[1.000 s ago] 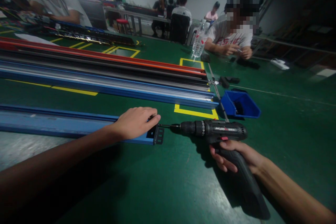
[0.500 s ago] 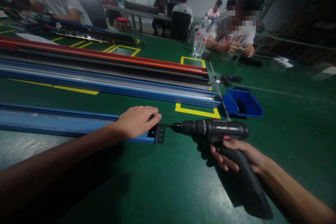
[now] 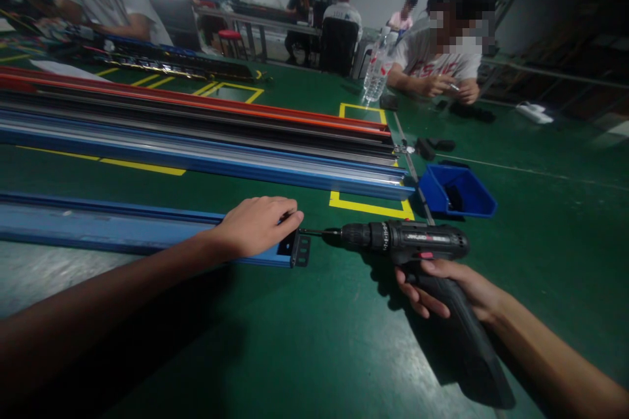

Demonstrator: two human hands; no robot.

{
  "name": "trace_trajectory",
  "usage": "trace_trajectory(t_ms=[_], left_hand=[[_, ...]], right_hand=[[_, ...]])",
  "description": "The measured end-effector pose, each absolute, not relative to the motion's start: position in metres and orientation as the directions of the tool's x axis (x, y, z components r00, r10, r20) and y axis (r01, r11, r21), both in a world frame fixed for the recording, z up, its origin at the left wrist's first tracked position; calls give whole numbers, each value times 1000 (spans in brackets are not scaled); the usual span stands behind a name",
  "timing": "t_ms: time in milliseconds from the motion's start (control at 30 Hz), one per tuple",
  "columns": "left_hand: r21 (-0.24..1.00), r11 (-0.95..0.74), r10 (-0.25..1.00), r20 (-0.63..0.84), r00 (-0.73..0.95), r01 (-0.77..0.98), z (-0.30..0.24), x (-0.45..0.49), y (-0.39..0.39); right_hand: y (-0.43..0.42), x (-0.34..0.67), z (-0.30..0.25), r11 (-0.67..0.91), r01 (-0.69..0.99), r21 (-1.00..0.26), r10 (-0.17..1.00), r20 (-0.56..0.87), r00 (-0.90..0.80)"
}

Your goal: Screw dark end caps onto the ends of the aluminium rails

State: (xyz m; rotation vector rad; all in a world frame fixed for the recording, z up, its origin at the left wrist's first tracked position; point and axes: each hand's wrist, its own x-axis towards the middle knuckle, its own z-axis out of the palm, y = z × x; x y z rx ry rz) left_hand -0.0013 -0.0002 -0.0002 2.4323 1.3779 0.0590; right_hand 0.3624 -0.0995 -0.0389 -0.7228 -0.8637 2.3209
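Observation:
My right hand point(image 3: 437, 288) is wrapped round the handle of a black cordless drill point(image 3: 417, 237), which points left. Its long thin bit point(image 3: 319, 232) reaches to a black end bracket point(image 3: 301, 252) with slots in it. That bracket sits at the right end of a long blue metal profile point(image 3: 122, 226) lying on the green table. Across this end rests my left hand point(image 3: 260, 226), its fingers curled over the profile and bracket, with thumb and fingertips close to the tip of the bit. Whether a screw is at the tip is hidden by the fingers.
Behind lie long blue profiles point(image 3: 295, 167) and an orange profile point(image 3: 246, 108). A blue bin point(image 3: 459, 190) with dark parts stands to their right. Further back are plastic bottles point(image 3: 376, 72) and a co-worker point(image 3: 437, 65) handling a small item. Yellow tape point(image 3: 368, 208) marks the table.
Almost nothing differs; the view has shifted slightly. Both hands, the drill and the blue profile keep the same places relative to each other.

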Motion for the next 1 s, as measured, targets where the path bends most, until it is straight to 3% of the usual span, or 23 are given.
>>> trace_trajectory(t_ms=[1000], left_hand=[[305, -463, 842, -141, 520, 832, -2, -2, 1]], right_hand=[[-98, 362, -38, -663, -336, -669, 637, -269, -722]])
